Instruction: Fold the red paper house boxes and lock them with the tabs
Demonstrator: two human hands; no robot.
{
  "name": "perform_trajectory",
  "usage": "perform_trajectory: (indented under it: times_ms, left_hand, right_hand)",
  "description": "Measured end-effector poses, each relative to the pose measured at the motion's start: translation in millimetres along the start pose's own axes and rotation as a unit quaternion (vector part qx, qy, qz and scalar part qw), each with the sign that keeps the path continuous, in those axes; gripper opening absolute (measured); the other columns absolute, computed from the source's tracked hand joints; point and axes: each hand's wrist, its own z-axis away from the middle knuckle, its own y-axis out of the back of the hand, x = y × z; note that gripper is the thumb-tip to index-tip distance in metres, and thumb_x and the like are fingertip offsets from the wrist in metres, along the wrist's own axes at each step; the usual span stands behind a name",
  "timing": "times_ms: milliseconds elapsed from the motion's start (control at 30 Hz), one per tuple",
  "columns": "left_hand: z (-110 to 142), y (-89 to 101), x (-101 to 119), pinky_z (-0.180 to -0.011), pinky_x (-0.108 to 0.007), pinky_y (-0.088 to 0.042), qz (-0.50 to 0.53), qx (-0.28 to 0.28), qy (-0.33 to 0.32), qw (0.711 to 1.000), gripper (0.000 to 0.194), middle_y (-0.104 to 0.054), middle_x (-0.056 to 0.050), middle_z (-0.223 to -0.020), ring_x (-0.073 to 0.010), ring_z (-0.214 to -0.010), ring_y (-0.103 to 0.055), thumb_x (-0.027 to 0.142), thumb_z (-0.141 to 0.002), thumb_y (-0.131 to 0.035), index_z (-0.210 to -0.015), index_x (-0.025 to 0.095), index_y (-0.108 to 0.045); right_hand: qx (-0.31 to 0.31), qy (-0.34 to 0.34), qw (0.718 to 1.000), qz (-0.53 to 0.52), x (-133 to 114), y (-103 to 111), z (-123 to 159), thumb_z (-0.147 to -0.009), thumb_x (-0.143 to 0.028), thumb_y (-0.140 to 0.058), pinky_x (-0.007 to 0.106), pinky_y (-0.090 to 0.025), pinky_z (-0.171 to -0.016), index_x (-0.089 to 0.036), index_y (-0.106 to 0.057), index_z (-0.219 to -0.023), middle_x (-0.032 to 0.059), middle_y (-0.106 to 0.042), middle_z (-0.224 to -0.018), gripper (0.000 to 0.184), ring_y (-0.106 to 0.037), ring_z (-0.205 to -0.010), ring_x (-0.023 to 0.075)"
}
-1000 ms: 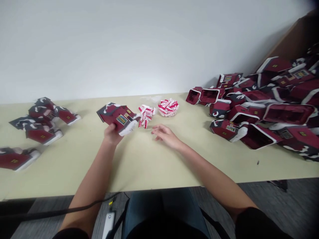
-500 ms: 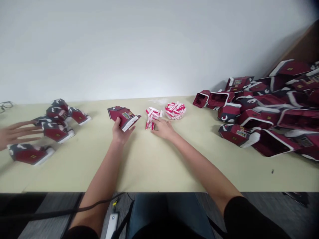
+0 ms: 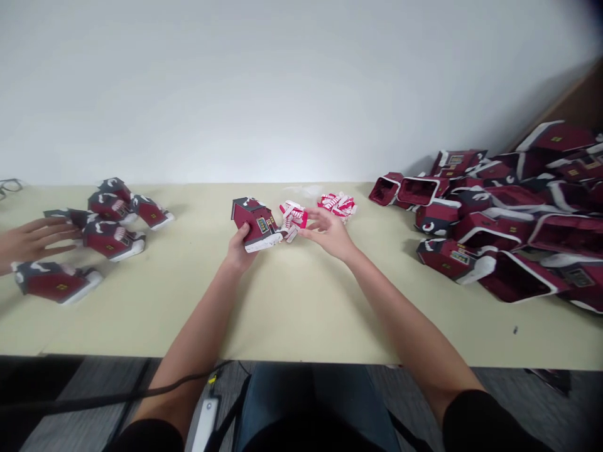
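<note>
My left hand [image 3: 239,250] grips a small dark-red model house [image 3: 254,227] with a grey roof, a white base edge and yellow-framed windows, tilted just above the table. To its right lies a loose pile of small red-and-white striped pieces [image 3: 291,213]. My right hand [image 3: 330,232] is at the right side of this pile, thumb and fingers closed around a striped piece [image 3: 303,220] with a red face. Behind that hand is a second heap of striped pieces [image 3: 337,202], partly hidden by the fingers.
At the left, several finished-looking houses [image 3: 113,240] stand near another person's hand [image 3: 38,240]. A large pile of similar red houses [image 3: 490,226], some with open hollow undersides, fills the right side. A clear plastic bag [image 3: 304,191] lies by the wall. A cable [image 3: 188,378] hangs below the table edge.
My left hand has brought the house right, closer to the striped pieces, and turned it. My right hand has drawn back slightly right with a striped piece at its fingertips.
</note>
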Motion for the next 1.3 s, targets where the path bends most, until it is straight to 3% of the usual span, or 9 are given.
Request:
perform_trajectory:
  times_ms: [133,333,467,700,1033,1300]
  left_hand:
    - [5,-7.6,-13,-0.111,-0.054,-0.04,-0.012,-0.04,0.044,0.998,0.062,-0.067,-0.01,-0.126,-0.0386,-0.129,-0.053,0.057,-0.072,-0.071,-0.121,0.02,-0.062]
    - [12,-18.6,-27,-0.107,-0.058,-0.043,-0.014,-0.069,0.1,0.992,0.068,-0.072,-0.011,-0.115,-0.0409,-0.123,-0.058,0.06,-0.071,-0.072,-0.126,0.021,-0.061]
    - [14,-21.4,-27,-0.105,-0.056,-0.044,-0.045,-0.081,0.124,0.988,0.065,-0.073,-0.013,-0.111,-0.0407,-0.117,-0.062,0.061,-0.075,-0.069,-0.124,0.018,-0.063]
    - [18,-28.1,-24,-0.106,-0.054,-0.045,-0.055,-0.104,0.139,0.983,0.065,-0.072,-0.013,-0.113,-0.039,-0.115,-0.063,0.06,-0.078,-0.066,-0.127,0.017,-0.062]
    - [20,-29.7,-21,-0.106,-0.053,-0.043,-0.071,-0.085,0.144,0.983,0.065,-0.072,-0.013,-0.114,-0.0408,-0.119,-0.06,0.06,-0.076,-0.068,-0.125,0.016,-0.064]
    - [20,-34.9,-20,-0.101,-0.051,-0.046,-0.089,-0.051,0.148,0.984,0.064,-0.073,-0.013,-0.109,-0.0422,-0.116,-0.061,0.061,-0.071,-0.072,-0.112,0.012,-0.069]
  right_hand:
    - [0.029,-0.023,0.988,-0.153,-12,-3,16,-0.059,-0.038,-0.088,0.035,-0.058,-0.075,-0.024,-0.064,-0.113,0.0049,-0.069,-0.113,0.061,-0.067,-0.073,0.0144]
    - [0.075,-0.018,0.982,-0.173,-15,-14,29,-0.068,-0.038,-0.082,0.039,-0.057,-0.086,-0.028,-0.062,-0.121,0.0031,-0.07,-0.109,0.057,-0.069,-0.08,0.0169]
    - [0.101,0.028,0.989,-0.102,-8,-20,34,-0.082,-0.041,-0.07,0.041,-0.055,-0.091,-0.03,-0.059,-0.128,0.0047,-0.069,-0.112,0.049,-0.068,-0.088,0.0185]
    - [0.09,0.139,0.985,0.039,-15,-16,40,-0.087,-0.038,-0.065,0.046,-0.051,-0.099,-0.032,-0.075,-0.1,0.0027,-0.073,-0.106,0.017,-0.067,-0.1,0.0222]
    - [0.074,0.19,0.975,0.082,-10,-14,39,-0.092,-0.038,-0.059,0.044,-0.054,-0.093,-0.035,-0.075,-0.106,0.0038,-0.071,-0.106,0.022,-0.066,-0.098,0.0222]
    - [0.089,0.235,0.962,0.105,-5,-15,40,-0.093,-0.032,-0.06,0.043,-0.054,-0.092,-0.034,-0.076,-0.107,0.0052,-0.071,-0.104,0.021,-0.066,-0.097,0.0215]
